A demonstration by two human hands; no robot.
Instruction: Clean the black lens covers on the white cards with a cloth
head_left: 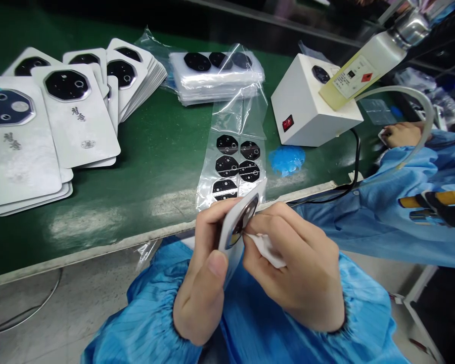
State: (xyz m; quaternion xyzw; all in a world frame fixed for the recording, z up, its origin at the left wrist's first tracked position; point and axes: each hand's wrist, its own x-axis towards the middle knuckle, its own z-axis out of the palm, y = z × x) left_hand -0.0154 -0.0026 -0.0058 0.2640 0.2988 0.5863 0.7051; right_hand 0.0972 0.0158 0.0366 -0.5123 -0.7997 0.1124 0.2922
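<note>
My left hand [205,273] grips a white phone back cover [226,241] by its edges, thumb on the near side. The cover is tilted up nearly edge-on, its dark camera panel [245,218] facing right. My right hand [293,265] is closed on a folded white wipe [267,248], with its fingertips against the camera panel. Exactly what the fingertips touch is partly hidden. Just beyond my hands, a clear plastic sheet [202,188] with several black eight-sided camera lens pieces [227,166] lies by the bench edge.
Several white phone back covers [79,146] lie in stacks on the green bench [159,151] at left. Clear-wrapped lens sheets [218,83] are piled behind. At right stand a white box [307,108], a pump bottle [375,63] and a blue blob [287,160]. A co-worker's hand [402,135] is further right.
</note>
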